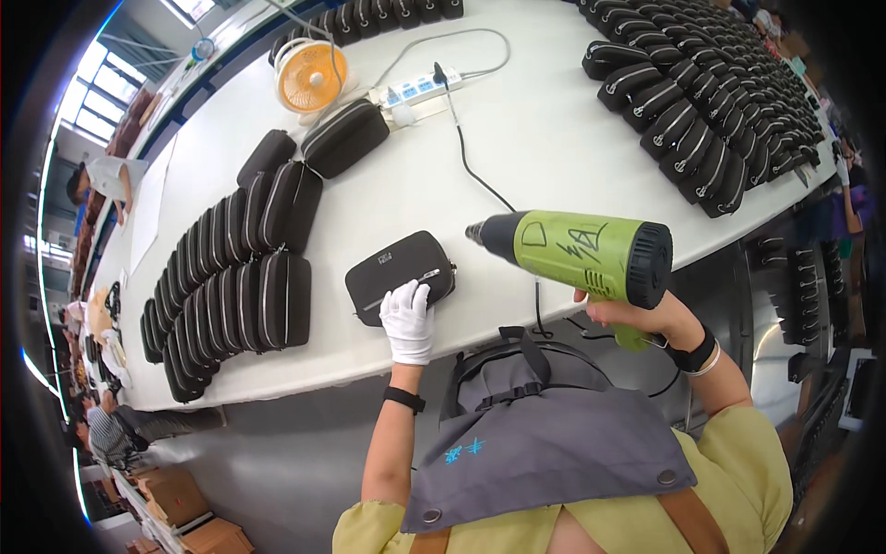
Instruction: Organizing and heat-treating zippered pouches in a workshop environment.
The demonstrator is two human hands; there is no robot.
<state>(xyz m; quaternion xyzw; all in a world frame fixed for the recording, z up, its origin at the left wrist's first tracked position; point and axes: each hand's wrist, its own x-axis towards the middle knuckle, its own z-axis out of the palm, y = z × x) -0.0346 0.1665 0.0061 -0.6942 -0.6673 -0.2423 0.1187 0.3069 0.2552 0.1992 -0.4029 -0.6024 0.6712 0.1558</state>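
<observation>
A small black zip case (397,270) lies on the white table in front of me, with a silver zip pull near its right end. My left hand (407,321), in a white glove, is closed over the near edge of this case, its fingers on the upper side close to the pull; the thumb is mostly hidden. My bare right hand (637,319) grips the handle of a green and black heat gun (577,247). Raised above the table's near edge, the heat gun points its metal nozzle left, toward the case but apart from it.
Two rows of black cases (231,268) stand to the left. Many more cases (692,102) fill the right side. Toward the back are an orange-fronted fan (312,76) and a white power strip (420,90) with a black cord (471,162). A person (109,180) is at the far left.
</observation>
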